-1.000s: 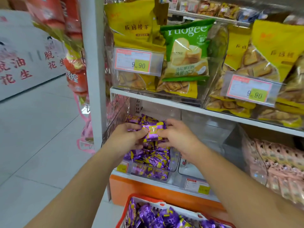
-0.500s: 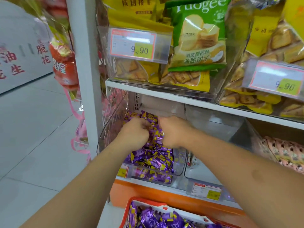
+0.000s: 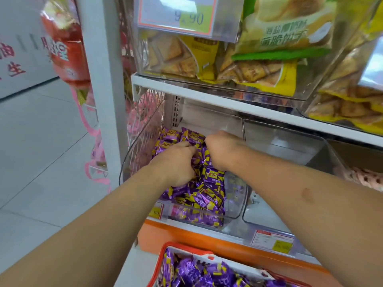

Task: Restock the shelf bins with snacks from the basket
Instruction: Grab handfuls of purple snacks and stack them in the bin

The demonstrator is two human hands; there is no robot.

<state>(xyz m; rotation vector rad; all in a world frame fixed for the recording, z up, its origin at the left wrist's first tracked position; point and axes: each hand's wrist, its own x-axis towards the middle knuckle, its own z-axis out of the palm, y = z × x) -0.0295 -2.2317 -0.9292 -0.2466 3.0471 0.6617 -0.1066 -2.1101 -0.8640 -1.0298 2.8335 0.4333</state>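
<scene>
Fingers of the left hand point(image 3: 178, 162) curl down into the purple snack packets point(image 3: 209, 189) heaped in the clear shelf bin point(image 3: 236, 195); whether they pinch one cannot be told. Just beside it, the right hand point(image 3: 222, 151) reaches into the same heap with its fingers bent under and hidden. Below, the red basket point(image 3: 163, 257) holds more purple packets. On the shelf above stand yellow cracker bags point(image 3: 182, 56) behind a price tag point(image 3: 178, 15), with a green bag point(image 3: 284, 30) further right.
</scene>
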